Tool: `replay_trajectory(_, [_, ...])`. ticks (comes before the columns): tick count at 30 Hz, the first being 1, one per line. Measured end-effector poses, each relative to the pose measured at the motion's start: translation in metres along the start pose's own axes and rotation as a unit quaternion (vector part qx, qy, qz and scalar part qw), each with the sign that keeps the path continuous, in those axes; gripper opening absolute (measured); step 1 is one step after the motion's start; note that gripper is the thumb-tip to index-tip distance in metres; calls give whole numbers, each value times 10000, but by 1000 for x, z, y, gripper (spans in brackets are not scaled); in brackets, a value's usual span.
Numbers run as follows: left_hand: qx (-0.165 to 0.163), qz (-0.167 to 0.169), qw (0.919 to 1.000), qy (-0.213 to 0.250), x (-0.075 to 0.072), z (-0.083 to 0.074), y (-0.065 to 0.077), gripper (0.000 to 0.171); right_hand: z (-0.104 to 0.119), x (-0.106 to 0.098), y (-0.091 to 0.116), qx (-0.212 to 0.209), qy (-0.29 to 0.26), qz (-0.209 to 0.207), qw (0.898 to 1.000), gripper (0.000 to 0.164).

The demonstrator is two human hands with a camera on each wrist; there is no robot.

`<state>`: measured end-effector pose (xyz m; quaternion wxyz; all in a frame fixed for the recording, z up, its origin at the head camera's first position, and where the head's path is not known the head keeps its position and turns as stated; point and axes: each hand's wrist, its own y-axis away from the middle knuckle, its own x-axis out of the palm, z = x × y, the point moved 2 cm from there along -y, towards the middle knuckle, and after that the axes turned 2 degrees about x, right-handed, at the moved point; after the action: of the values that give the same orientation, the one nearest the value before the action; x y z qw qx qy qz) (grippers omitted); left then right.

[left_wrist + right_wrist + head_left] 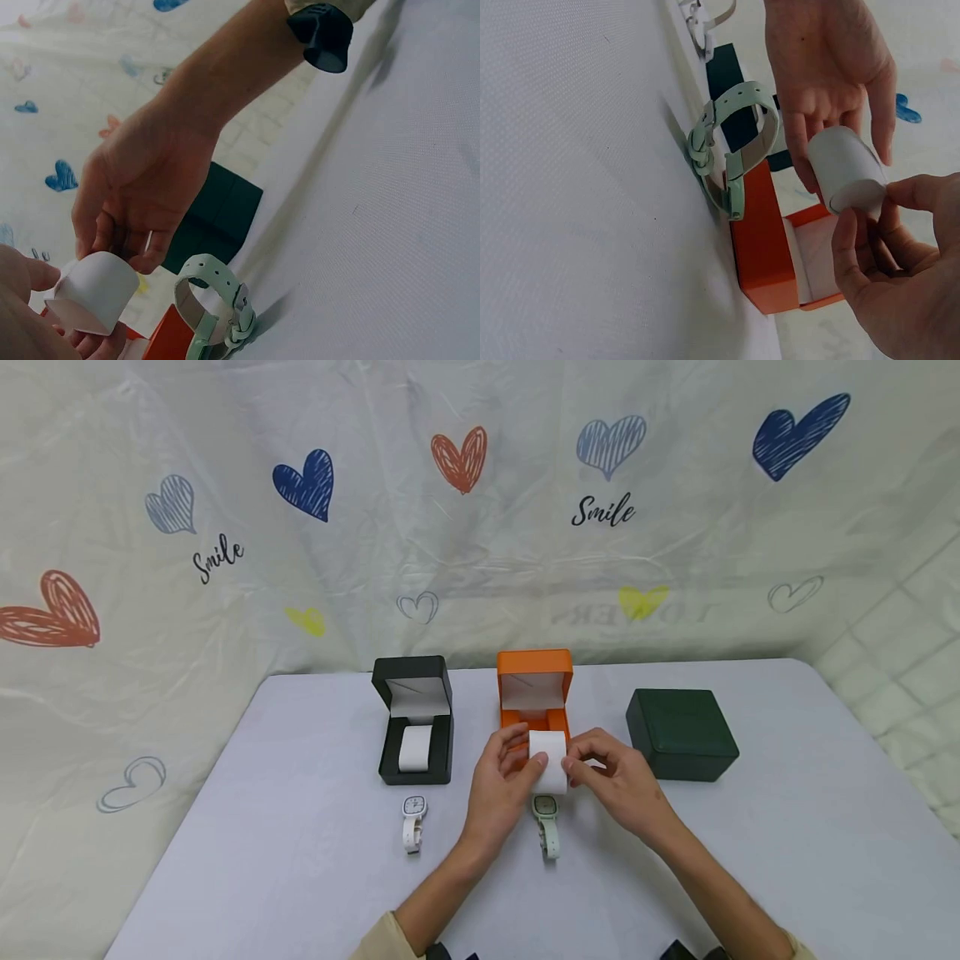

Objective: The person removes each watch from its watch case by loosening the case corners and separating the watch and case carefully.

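A white watch pillow (549, 768) is held up in front of the open orange watch box (535, 662). My left hand (497, 789) holds it from the left, thumb on its near face and fingers beneath. From the other side my right hand (621, 781) pinches the pillow's end between thumb and fingertips, as the right wrist view shows on the pillow (844, 165). Just nearer than the pillow, a pale green wristwatch (547, 828) rests on the table, its strap buckled into a loop.
To the left stands an open black watch box (386, 752) with a white pillow (415, 748) inside. A white wristwatch (412, 823) lies before it. A closed dark green box (682, 731) sits at the right of the white table (285, 827). Behind hangs a heart-printed sheet (517, 543).
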<state>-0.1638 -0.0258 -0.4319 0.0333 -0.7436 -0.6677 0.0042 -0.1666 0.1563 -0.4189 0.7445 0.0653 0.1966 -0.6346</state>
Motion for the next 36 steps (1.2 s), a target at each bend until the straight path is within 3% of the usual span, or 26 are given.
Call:
replay_trajectory(15, [605, -360, 9932, -922, 1, 3, -2, 47, -10, 0, -17, 164, 28, -412, 9990, 17])
replay_trajectory(24, [628, -404, 9925, -971, -1, 9, -9, 50, -12, 5, -22, 508, -64, -439, 9977, 23])
replay_trajectory(36, [768, -475, 9868, -1342, -4, 17, -16, 50, -16, 11, -26, 550, -320, -432, 9970, 26])
